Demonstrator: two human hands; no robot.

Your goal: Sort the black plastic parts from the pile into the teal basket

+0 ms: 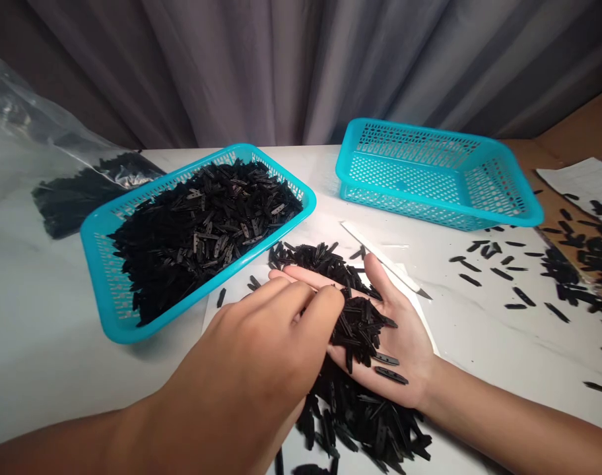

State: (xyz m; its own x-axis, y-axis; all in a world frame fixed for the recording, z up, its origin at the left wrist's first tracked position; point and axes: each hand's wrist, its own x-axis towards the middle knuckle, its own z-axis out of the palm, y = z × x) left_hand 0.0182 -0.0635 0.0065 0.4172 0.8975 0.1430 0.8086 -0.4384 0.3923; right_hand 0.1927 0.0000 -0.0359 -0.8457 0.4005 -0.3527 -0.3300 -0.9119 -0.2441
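My right hand lies palm up with its fingers stretched to the left, bearing a heap of small black plastic pieces. These are thin and elongated, some with small holes. Over that heap my left hand is closed, thumb and forefinger together; its fingertips are hidden, so what they pinch cannot be made out. Beneath both hands, a larger loose pile of the same pieces spreads over a white sheet. A white-handled knife lies just beyond my right thumb.
A blue basket full of black pieces stands at left, beside a clear plastic bag with more inside. Another blue basket stands at the back right. Scattered pieces and a paper lie at right. A grey curtain hangs behind.
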